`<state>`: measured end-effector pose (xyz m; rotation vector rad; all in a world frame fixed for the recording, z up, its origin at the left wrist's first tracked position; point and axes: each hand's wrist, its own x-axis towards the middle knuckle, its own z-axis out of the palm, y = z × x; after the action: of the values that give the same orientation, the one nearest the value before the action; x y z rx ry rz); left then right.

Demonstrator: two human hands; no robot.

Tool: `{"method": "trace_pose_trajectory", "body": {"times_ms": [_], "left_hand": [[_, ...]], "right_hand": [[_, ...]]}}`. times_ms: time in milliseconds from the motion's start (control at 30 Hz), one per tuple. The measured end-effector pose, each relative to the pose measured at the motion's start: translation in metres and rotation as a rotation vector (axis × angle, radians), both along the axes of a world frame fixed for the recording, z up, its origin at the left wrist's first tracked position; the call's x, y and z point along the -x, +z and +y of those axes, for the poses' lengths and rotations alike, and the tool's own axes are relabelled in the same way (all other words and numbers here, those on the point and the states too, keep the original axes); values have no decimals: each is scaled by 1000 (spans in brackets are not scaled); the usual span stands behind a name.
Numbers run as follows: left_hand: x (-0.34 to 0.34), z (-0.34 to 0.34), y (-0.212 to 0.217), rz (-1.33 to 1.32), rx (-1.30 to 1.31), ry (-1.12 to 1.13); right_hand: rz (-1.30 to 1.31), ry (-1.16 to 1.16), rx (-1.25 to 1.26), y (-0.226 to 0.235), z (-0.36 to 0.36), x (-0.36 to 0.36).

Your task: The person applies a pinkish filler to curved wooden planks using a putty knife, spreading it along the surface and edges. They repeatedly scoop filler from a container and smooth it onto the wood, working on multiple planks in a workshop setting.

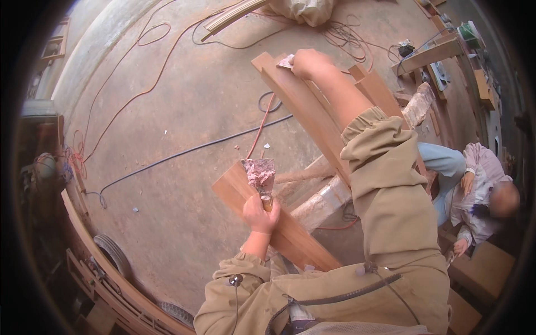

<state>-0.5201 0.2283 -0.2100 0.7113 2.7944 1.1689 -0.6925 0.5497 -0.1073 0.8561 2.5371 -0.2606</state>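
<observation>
My left hand grips the handle of a wide putty knife whose blade is loaded with pinkish filler, held over the near end of a brown wooden board. My right hand is stretched out to the far end of a long brown wooden frame piece and presses a small light scraper or pad against it. The wood rests on a pale, paint-stained sawhorse beam. Both arms wear khaki sleeves.
Red and black cables snake over the concrete floor. Another person crouches at the right beside wooden blocks. More timber and tools lie at the upper right. Curved wooden frames and a tyre are at the lower left.
</observation>
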Motion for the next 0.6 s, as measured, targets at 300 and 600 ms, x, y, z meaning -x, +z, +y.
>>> {"method": "trace_pose_trajectory", "body": {"times_ms": [300, 600], "left_hand": [[2, 2, 7, -46, 7, -12], [4, 3, 4, -6, -36, -6]], "right_hand": [[76, 39, 46, -6, 0, 9], [23, 137, 30, -4, 7, -1]]}}
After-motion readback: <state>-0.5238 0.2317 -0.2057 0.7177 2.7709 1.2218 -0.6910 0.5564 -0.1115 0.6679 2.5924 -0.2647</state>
